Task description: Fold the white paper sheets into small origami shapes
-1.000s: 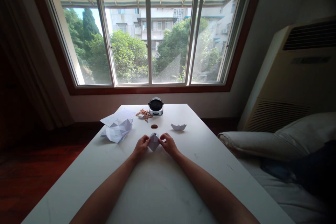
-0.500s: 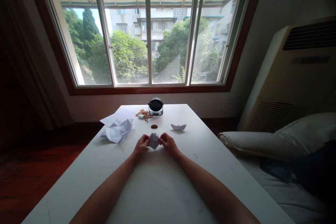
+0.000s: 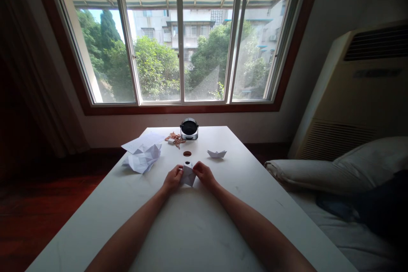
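Note:
A small folded piece of white paper (image 3: 188, 176) is held just above the white table (image 3: 191, 229), pinched from both sides. My left hand (image 3: 172, 178) grips its left edge with closed fingers. My right hand (image 3: 203, 174) grips its right edge, fingers also closed. The fold now points downward like a triangle. A small dark round object (image 3: 188, 164) shows just behind the top of the paper. A finished white paper boat (image 3: 216, 153) sits on the table beyond my right hand.
Crumpled and flat sheets of paper (image 3: 142, 156) lie at the table's left. A small round fan (image 3: 189, 129), an orange cord (image 3: 174, 138) and a brown disc (image 3: 187, 153) sit at the far end. A bed with a pillow (image 3: 338, 170) stands on the right.
Both hands have turned and reshaped the folded paper: its point, which was to the side or up, now hangs down. The dark round object behind it has come into sight.

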`<state>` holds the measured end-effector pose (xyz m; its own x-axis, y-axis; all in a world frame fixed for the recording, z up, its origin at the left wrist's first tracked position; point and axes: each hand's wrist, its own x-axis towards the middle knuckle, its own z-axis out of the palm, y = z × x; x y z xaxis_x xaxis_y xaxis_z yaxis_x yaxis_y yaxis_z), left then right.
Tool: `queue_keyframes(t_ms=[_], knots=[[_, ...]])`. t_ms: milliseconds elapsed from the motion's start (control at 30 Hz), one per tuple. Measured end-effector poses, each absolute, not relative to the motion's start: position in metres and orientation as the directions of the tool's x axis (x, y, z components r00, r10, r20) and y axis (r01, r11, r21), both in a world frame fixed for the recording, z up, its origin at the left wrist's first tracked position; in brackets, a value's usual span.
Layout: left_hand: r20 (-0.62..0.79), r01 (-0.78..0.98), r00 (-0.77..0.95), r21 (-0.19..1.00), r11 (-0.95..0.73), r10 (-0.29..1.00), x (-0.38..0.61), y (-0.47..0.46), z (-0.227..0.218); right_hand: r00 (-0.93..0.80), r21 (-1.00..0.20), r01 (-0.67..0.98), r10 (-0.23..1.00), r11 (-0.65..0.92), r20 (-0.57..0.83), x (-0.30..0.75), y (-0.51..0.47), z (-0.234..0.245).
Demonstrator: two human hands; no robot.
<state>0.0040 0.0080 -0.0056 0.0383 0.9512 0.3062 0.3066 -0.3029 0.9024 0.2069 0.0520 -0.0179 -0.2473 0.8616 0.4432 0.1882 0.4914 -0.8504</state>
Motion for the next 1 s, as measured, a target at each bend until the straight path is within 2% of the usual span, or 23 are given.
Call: queue_keyframes(t_ms=[167,400,633,867,1000], knots=[[0.299,0.360,0.048,0.885,-0.296,0.953,0.003,0.009,-0.006,-0.291,-0.832,0.215,0.847,0.512,0.446,0.206,0.048,-0.016],[0.242,0.319,0.068,0.914,-0.251,0.968,-0.001,0.014,-0.012,-0.352,-0.839,0.154,0.823,0.521,0.447,0.203,0.041,-0.010],[0.324,0.353,0.087,0.874,-0.333,0.942,-0.001,0.013,-0.009,-0.368,-0.813,0.205,0.813,0.545,0.452,0.200,0.043,-0.014],[0.344,0.311,0.056,0.886,-0.343,0.937,-0.002,0.012,-0.007,-0.286,-0.854,0.250,0.878,0.456,0.384,0.203,0.052,-0.023],[0.357,0.294,0.050,0.887,-0.355,0.933,-0.002,0.013,-0.007,-0.323,-0.851,0.268,0.875,0.451,0.362,0.206,0.054,-0.024]])
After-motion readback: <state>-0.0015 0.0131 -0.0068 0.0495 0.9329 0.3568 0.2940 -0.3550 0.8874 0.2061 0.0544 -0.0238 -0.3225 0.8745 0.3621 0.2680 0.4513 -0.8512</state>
